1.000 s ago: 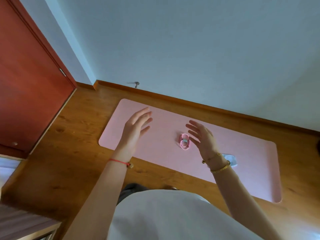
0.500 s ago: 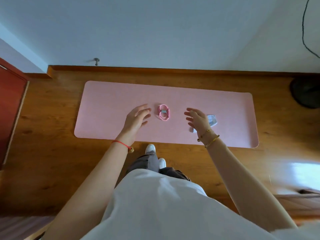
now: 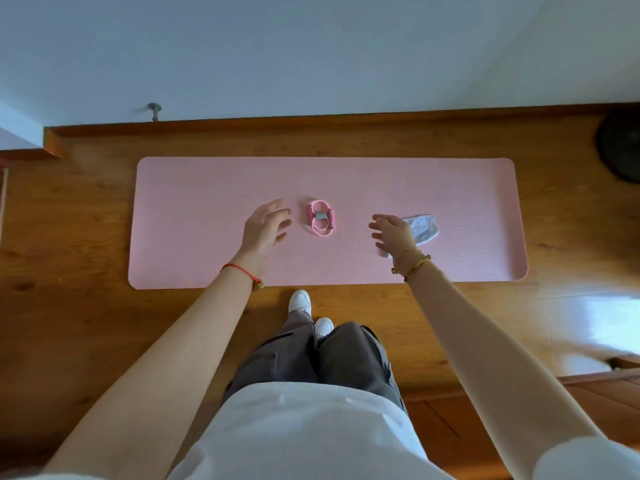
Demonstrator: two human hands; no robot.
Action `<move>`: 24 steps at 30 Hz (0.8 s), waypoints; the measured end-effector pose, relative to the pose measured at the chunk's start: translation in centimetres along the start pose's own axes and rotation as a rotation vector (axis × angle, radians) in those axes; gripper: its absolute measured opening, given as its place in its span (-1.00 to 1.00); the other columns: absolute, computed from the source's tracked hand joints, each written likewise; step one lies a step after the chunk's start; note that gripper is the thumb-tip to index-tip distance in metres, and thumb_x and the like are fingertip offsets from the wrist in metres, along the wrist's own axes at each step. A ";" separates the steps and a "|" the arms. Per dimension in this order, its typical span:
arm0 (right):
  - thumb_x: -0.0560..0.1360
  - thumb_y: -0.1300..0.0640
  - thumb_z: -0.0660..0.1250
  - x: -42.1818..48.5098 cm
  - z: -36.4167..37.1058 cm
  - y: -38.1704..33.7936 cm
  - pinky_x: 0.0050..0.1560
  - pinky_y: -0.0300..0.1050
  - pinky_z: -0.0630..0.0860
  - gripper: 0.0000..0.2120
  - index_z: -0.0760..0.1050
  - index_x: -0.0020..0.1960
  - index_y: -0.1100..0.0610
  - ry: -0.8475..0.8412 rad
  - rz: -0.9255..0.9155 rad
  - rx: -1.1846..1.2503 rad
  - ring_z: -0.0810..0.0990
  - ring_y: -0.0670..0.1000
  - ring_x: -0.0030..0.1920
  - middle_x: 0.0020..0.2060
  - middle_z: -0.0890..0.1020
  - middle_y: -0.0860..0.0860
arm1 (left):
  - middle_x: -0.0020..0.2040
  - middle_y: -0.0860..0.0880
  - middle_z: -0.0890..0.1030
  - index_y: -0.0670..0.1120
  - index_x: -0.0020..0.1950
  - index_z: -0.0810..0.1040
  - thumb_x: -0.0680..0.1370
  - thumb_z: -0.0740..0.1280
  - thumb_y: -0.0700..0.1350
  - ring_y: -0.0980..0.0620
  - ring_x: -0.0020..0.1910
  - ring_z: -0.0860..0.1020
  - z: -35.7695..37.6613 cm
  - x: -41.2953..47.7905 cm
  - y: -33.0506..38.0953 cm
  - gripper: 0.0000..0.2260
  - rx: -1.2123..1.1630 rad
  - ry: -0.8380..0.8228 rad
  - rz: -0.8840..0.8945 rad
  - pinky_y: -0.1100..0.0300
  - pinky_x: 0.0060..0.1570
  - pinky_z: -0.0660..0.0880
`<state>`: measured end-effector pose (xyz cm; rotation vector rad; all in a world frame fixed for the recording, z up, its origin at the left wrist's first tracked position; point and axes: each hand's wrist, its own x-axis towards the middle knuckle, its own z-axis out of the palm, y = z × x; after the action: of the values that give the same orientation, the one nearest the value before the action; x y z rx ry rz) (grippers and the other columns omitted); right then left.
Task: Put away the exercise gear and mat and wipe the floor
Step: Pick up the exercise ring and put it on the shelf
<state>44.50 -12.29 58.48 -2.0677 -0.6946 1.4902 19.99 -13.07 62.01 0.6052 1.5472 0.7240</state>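
A pink exercise mat (image 3: 207,237) lies flat on the wooden floor along the wall. Near its middle rests a pink figure-eight resistance band (image 3: 321,217) with a grey centre piece. A grey-white cloth (image 3: 421,228) lies on the mat to the right, partly hidden by my right hand. My left hand (image 3: 264,226) hovers just left of the band, fingers spread, holding nothing. To the band's right, my right hand (image 3: 393,233) is held over the mat, open and empty too.
My feet in white shoes (image 3: 300,301) stand on the wood floor (image 3: 69,323) at the mat's near edge. A dark round object (image 3: 621,147) sits at the far right by the wall. A doorstop (image 3: 154,109) sticks out of the wall. Wooden furniture (image 3: 606,396) is at lower right.
The view has swung from the door corner to face the mat squarely from above. Both hands stay open and have spread apart to either side of the band.
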 end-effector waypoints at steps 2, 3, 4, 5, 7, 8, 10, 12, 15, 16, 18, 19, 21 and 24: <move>0.60 0.19 0.16 2.5 0.8 0.4 -0.01 -0.08 0.52 -0.70 0.51 0.27 0.20 0.002 0.015 -0.012 0.54 0.03 -0.02 0.02 0.60 0.05 | 0.38 -0.07 0.52 -0.04 0.43 0.45 0.66 0.27 -0.08 -0.03 0.29 0.55 0.3 2.6 -0.4 -0.67 0.006 0.002 -0.010 0.12 0.23 0.52; 0.60 0.19 0.16 3.8 1.1 0.6 0.03 -0.05 0.52 -0.71 0.51 0.27 0.20 0.003 0.019 -0.015 0.54 0.03 -0.01 0.02 0.60 0.05 | 0.37 -0.07 0.52 -0.04 0.42 0.45 0.65 0.27 -0.09 -0.04 0.28 0.55 0.5 3.9 -0.6 -0.68 0.004 0.006 -0.018 0.13 0.22 0.52; 0.60 0.19 0.16 5.2 1.4 0.9 0.05 -0.03 0.52 -0.71 0.51 0.27 0.19 0.004 0.022 -0.020 0.55 0.03 -0.01 0.02 0.60 0.05 | 0.36 -0.08 0.54 -0.05 0.41 0.46 0.65 0.28 -0.11 -0.04 0.27 0.56 0.8 5.2 -1.0 -0.68 -0.005 0.013 -0.030 0.13 0.21 0.52; 0.60 0.18 0.16 6.7 1.8 1.3 0.06 -0.03 0.52 -0.71 0.51 0.27 0.19 0.007 0.025 -0.028 0.55 0.03 -0.01 0.02 0.60 0.05 | 0.35 -0.09 0.54 -0.05 0.40 0.47 0.65 0.28 -0.12 -0.04 0.26 0.56 1.0 6.6 -1.5 -0.69 -0.016 0.023 -0.047 0.13 0.19 0.52; 0.60 0.16 0.18 10.0 2.6 2.4 0.05 -0.03 0.52 -0.72 0.52 0.25 0.17 0.016 0.033 -0.048 0.56 0.03 -0.02 0.01 0.61 0.04 | 0.35 -0.10 0.54 -0.07 0.40 0.47 0.64 0.29 -0.13 -0.05 0.25 0.56 1.6 9.5 -2.9 -0.68 -0.017 0.025 -0.072 0.15 0.16 0.51; 0.59 0.15 0.19 11.8 3.0 3.0 0.07 -0.02 0.52 -0.73 0.54 0.23 0.16 0.018 0.037 -0.059 0.56 0.03 -0.02 0.00 0.62 0.04 | 0.35 -0.11 0.53 -0.08 0.41 0.47 0.64 0.29 -0.13 -0.06 0.25 0.56 1.8 11.0 -3.8 -0.68 -0.009 0.018 -0.079 0.15 0.15 0.50; 0.57 0.11 0.22 15.8 4.1 4.6 0.13 0.06 0.53 -0.80 0.58 0.10 0.07 0.010 0.023 -0.099 0.57 0.05 -0.03 0.00 0.65 0.05 | 0.35 -0.13 0.53 -0.10 0.42 0.46 0.64 0.29 -0.14 -0.07 0.24 0.55 2.3 14.4 -5.9 -0.67 0.006 0.008 -0.096 0.14 0.16 0.48; 0.54 0.10 0.23 20.0 5.2 6.4 0.16 0.13 0.52 -0.87 0.55 -0.07 -0.03 -0.004 0.002 -0.153 0.56 0.08 -0.04 0.01 0.66 0.08 | 0.32 -0.15 0.54 -0.12 0.42 0.45 0.64 0.29 -0.16 -0.07 0.20 0.55 2.9 18.0 -8.2 -0.66 0.009 0.015 -0.119 0.10 0.21 0.48; 0.55 0.14 0.24 25.8 7.2 9.2 0.13 0.07 0.50 -0.81 0.55 0.11 0.13 -0.009 -0.010 -0.167 0.51 0.07 -0.02 0.02 0.61 0.09 | 0.26 -0.18 0.55 -0.15 0.44 0.44 0.64 0.28 -0.21 -0.09 0.17 0.54 3.8 23.6 -12.1 -0.65 0.008 0.015 -0.153 0.02 0.29 0.46; 0.56 0.14 0.25 27.8 7.9 10.1 0.10 0.04 0.48 -0.76 0.53 0.19 0.17 -0.014 -0.016 -0.174 0.50 0.06 -0.02 0.02 0.60 0.08 | 0.23 -0.17 0.55 -0.15 0.44 0.44 0.64 0.27 -0.22 -0.09 0.16 0.54 4.2 25.6 -13.5 -0.65 0.008 0.013 -0.161 0.01 0.31 0.45; 0.55 0.14 0.27 32.0 9.3 12.3 0.04 0.00 0.46 -0.70 0.50 0.25 0.19 -0.045 -0.033 -0.216 0.49 0.06 -0.03 -0.01 0.56 0.06 | 0.19 -0.15 0.56 -0.14 0.43 0.45 0.63 0.28 -0.23 -0.08 0.13 0.54 4.8 29.6 -16.2 -0.64 0.019 0.011 -0.173 0.00 0.31 0.44; 0.55 0.13 0.27 33.9 10.0 13.2 0.02 -0.01 0.45 -0.68 0.49 0.27 0.20 -0.061 -0.042 -0.238 0.48 0.06 -0.04 -0.02 0.54 0.06 | 0.17 -0.14 0.56 -0.13 0.44 0.45 0.62 0.29 -0.23 -0.06 0.11 0.54 5.1 31.3 -17.4 -0.64 0.030 0.012 -0.181 0.01 0.31 0.44; 0.55 0.10 0.29 38.0 11.5 15.7 0.04 0.01 0.48 -0.63 0.46 0.31 0.20 -0.090 -0.041 -0.274 0.48 0.06 -0.05 -0.04 0.53 0.07 | 0.09 -0.10 0.56 -0.13 0.44 0.44 0.62 0.30 -0.22 -0.02 0.02 0.55 5.8 35.1 -20.1 -0.63 0.048 0.009 -0.196 0.02 0.26 0.47; 0.54 0.05 0.33 43.6 13.6 18.7 0.15 0.07 0.52 -0.55 0.39 0.37 0.19 -0.132 -0.066 -0.327 0.49 0.07 -0.02 0.02 0.52 0.07 | -0.06 -0.04 0.54 -0.14 0.46 0.39 0.62 0.31 -0.21 0.07 -0.14 0.52 6.8 40.4 -23.8 -0.60 0.096 -0.015 -0.213 0.13 0.04 0.49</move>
<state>45.60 3.62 11.79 -2.1672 -1.1111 1.5715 23.54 1.74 17.11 0.5058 1.6111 0.4849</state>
